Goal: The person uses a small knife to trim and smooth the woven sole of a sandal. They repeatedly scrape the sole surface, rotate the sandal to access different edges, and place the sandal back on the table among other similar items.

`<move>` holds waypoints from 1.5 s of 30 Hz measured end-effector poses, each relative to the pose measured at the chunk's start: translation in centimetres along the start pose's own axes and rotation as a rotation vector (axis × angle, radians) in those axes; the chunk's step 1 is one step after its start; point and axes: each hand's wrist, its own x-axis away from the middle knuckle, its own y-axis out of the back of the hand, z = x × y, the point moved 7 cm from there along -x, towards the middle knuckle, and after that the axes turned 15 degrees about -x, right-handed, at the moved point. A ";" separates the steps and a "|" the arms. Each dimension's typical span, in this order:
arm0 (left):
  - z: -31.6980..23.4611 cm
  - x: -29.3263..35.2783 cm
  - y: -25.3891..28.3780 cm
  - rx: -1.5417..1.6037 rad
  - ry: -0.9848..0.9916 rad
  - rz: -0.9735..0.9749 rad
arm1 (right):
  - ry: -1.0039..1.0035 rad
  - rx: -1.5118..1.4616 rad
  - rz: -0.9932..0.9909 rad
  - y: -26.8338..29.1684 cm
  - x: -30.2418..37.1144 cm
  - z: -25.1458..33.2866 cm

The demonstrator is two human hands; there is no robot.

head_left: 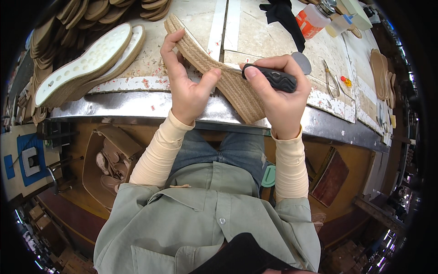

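My left hand (189,84) is closed on a wedge shoe sole (214,75) wrapped in braided tan rope, its fingers behind the narrow toe end and its thumb on the braided side. The sole tilts across the bench edge, with its thick heel end low and to the right. In my right hand (285,98) is a black-handled tool (271,78), gripped by its ridged handle. A thin tip points left from the handle to the sole's upper edge; what kind of tip it is I cannot make out.
Two white-topped wedge soles (86,64) lie at the left, before piles of brown soles (73,18). On the right are pliers (329,77), a grey disc (301,63), a red-labelled bottle (315,18) and black cloth (285,20). A box of shoes (93,166) stands below the metal bench edge (137,107).
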 end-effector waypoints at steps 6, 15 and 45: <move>0.0 0.0 0.1 -0.011 -0.005 0.004 | 0.061 0.047 0.014 -0.2 0.0 0.4; 0.0 0.0 0.0 -0.047 -0.020 -0.003 | -0.019 -0.036 -0.029 0.3 0.0 0.1; 0.0 0.0 -0.1 -0.117 -0.076 -0.005 | -0.042 -0.065 -0.035 0.3 0.0 -0.1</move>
